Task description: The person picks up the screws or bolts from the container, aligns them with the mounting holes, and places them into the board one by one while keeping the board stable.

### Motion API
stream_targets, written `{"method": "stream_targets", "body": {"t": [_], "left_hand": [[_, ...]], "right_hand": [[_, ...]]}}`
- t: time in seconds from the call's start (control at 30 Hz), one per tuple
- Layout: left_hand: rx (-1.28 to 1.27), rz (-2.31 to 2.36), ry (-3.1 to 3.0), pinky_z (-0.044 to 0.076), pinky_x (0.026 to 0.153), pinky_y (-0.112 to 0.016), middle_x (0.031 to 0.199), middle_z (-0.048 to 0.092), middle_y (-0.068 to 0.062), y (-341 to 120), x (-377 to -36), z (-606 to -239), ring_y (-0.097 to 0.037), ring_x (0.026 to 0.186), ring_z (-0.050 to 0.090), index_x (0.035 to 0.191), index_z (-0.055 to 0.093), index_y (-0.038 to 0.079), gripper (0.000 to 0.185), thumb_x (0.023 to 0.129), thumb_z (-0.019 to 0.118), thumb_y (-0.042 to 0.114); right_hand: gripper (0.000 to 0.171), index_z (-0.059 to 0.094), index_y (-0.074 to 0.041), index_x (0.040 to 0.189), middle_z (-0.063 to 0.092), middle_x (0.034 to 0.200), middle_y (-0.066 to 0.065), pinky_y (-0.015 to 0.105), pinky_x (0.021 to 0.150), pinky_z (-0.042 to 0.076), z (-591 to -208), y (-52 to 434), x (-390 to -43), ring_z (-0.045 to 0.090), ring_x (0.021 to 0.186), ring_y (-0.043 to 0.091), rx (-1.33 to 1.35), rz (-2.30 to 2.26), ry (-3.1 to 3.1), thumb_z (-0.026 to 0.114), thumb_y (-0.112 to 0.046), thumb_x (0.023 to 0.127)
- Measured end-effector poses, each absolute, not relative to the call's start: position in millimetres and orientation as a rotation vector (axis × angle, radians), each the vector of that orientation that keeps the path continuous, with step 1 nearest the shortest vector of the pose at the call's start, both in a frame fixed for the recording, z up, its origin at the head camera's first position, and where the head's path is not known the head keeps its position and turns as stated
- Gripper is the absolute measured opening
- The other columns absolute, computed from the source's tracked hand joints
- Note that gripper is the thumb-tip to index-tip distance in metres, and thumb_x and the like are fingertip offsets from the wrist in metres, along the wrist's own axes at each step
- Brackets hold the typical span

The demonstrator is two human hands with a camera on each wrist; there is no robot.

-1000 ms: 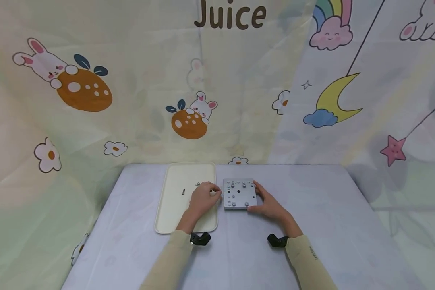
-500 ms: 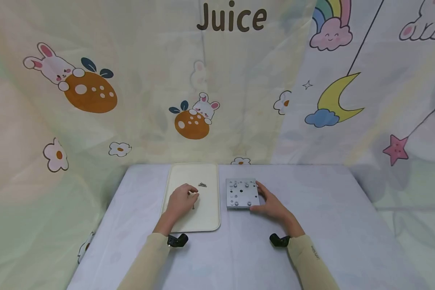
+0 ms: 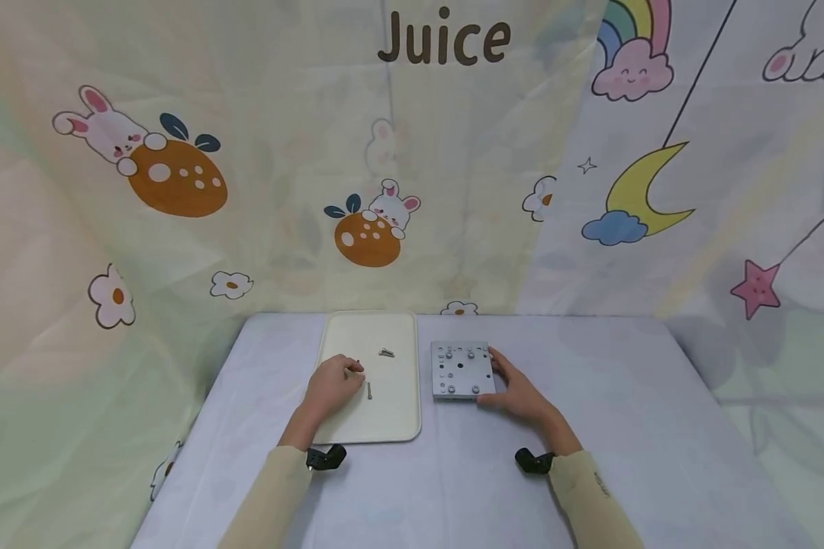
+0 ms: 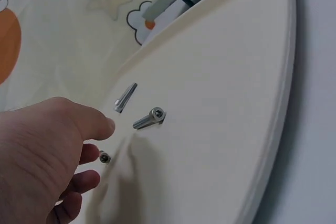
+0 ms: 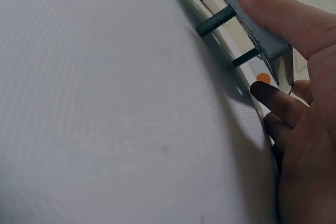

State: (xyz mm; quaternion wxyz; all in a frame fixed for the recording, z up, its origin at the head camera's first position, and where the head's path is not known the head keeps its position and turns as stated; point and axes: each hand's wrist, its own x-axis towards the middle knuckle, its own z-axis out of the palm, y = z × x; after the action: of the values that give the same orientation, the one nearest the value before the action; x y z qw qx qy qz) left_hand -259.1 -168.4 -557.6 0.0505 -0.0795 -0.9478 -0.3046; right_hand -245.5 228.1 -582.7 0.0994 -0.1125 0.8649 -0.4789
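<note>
My left hand (image 3: 332, 387) is low over the left part of a cream tray (image 3: 398, 415), thumb and fingertips apart. Close by its index fingertip in the left wrist view lies a socket-head screw (image 4: 105, 157); whether they touch, I cannot tell. A second screw (image 3: 369, 390) lies right of that hand, and more screws (image 3: 386, 352) lie together farther back. My right hand (image 3: 518, 390) holds a grey metal plate (image 3: 463, 372) by its right side, thumb at the front edge and fingers behind. Screw heads and holes dot the plate's top; threaded screw ends (image 5: 216, 21) stick out below.
A white cloth covers the table (image 3: 453, 488). Beyond its back edge hangs a printed curtain (image 3: 467, 252). The tray stands just left of the plate, with a narrow gap between them.
My left hand has drawn away from beside the plate, moving left across the tray and uncovering the screws there. The right hand stays at the plate; the head view has shifted slightly.
</note>
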Motion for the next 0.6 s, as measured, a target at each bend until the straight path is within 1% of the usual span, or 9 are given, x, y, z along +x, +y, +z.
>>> {"method": "stream_targets", "body": {"t": [0.1, 0.27, 0.43, 0.53, 0.6], "left_hand": [[-0.198, -0.918, -2.916, 0.050, 0.074, -0.038, 0.094, 0.066, 0.005, -169.4, -251.3, -560.8, -0.016, 0.085, 0.061, 0.092, 0.075, 0.016, 0.012, 0.083, 0.073, 0.024], [-0.087, -0.910, -2.918, 0.052, 0.073, -0.038, 0.094, 0.068, 0.002, -161.7, -235.4, -560.2, -0.019, 0.088, 0.064, 0.091, 0.076, 0.015, 0.015, 0.082, 0.074, 0.027], [-0.018, -0.937, -2.924, 0.052, 0.075, -0.038, 0.097, 0.070, 0.004, -153.3, -221.0, -561.6, -0.019, 0.093, 0.065, 0.095, 0.077, 0.016, 0.020, 0.081, 0.076, 0.030], [-0.010, -0.951, -2.893, 0.052, 0.075, -0.039, 0.096, 0.069, 0.004, -150.0, -215.3, -565.2, -0.020, 0.093, 0.065, 0.095, 0.077, 0.016, 0.023, 0.080, 0.078, 0.033], [-0.001, -0.923, -2.857, 0.052, 0.072, -0.039, 0.094, 0.068, 0.002, -148.3, -213.1, -569.7, -0.021, 0.091, 0.064, 0.093, 0.077, 0.015, 0.025, 0.077, 0.080, 0.035]], "right_hand": [[0.116, 0.012, -0.026, 0.157, 0.040, 0.149, 0.011, 0.053, 0.113, 0.012, -584.7, 227.6, -244.5, 0.021, 0.144, 0.030, -0.329, -1.420, 2.565, 0.086, -0.044, 0.070], [0.117, 0.012, -0.025, 0.157, 0.041, 0.148, 0.009, 0.054, 0.113, 0.011, -585.8, 230.3, -243.7, 0.021, 0.143, 0.029, -0.323, -1.422, 2.566, 0.087, -0.044, 0.068], [0.117, 0.012, -0.024, 0.157, 0.041, 0.148, 0.010, 0.056, 0.113, 0.011, -587.1, 229.9, -243.1, 0.020, 0.144, 0.030, -0.328, -1.422, 2.565, 0.086, -0.046, 0.069], [0.116, 0.013, -0.024, 0.157, 0.042, 0.148, 0.009, 0.055, 0.113, 0.011, -586.1, 228.3, -243.1, 0.021, 0.143, 0.030, -0.330, -1.430, 2.575, 0.086, -0.046, 0.069], [0.115, 0.013, -0.024, 0.157, 0.043, 0.147, 0.008, 0.055, 0.113, 0.011, -585.3, 226.5, -243.3, 0.021, 0.143, 0.029, -0.338, -1.438, 2.575, 0.086, -0.045, 0.070]]}}
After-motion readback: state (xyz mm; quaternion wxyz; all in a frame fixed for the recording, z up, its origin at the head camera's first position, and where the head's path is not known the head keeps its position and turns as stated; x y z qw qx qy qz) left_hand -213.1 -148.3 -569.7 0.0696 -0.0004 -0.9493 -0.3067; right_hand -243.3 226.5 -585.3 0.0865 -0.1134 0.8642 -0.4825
